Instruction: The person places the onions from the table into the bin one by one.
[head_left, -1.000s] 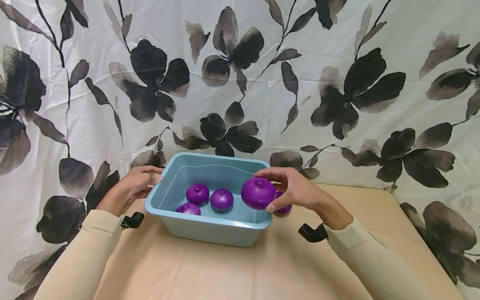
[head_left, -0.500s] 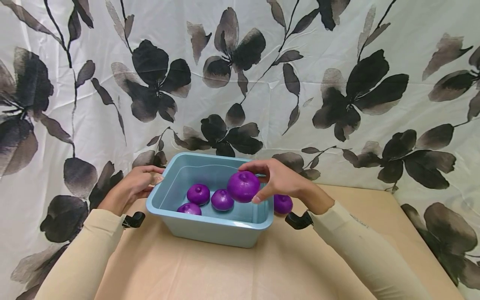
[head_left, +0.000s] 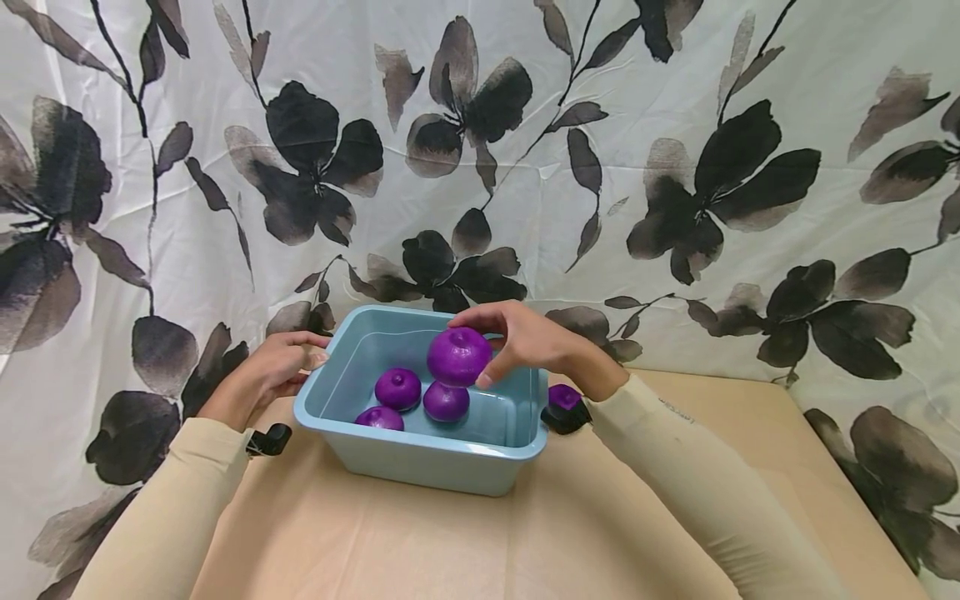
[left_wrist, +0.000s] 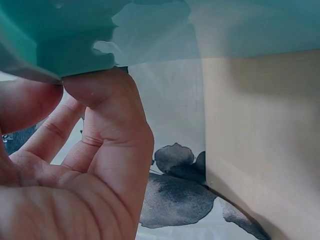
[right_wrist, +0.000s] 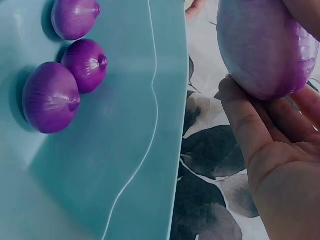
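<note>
Fingers (head_left: 501, 369) of the right hand (head_left: 525, 340) are curling round a large purple onion (head_left: 459, 356), gripping it from above and behind, with the thumb underneath at the near side. The onion is hanging in the air over the inside of a light blue plastic tub (head_left: 442, 462), above the three smaller purple onions lying on the tub's floor: one at the back (head_left: 397, 387), one in the middle (head_left: 446, 401) directly below the held onion, and one at the near left (head_left: 379, 417), partly hidden by the front wall. In the right wrist view the held onion (right_wrist: 265, 47) is sitting against the fingertips and palm (right_wrist: 282, 165), and the three onions in the tub (right_wrist: 65, 65) are lying close together, the two nearer ones touching.

The left hand (head_left: 272, 372) is holding the tub by its far left corner; the left wrist view is showing the thumb (left_wrist: 107, 100) and a finger pinching the rim (left_wrist: 75, 55) from below and outside.

Another purple onion (head_left: 565, 397) is lying on the tan table (head_left: 420, 542) just beside the tub's right wall, partly hidden behind the right wrist. A white curtain with black flowers (head_left: 675, 183) is hanging behind the table.
</note>
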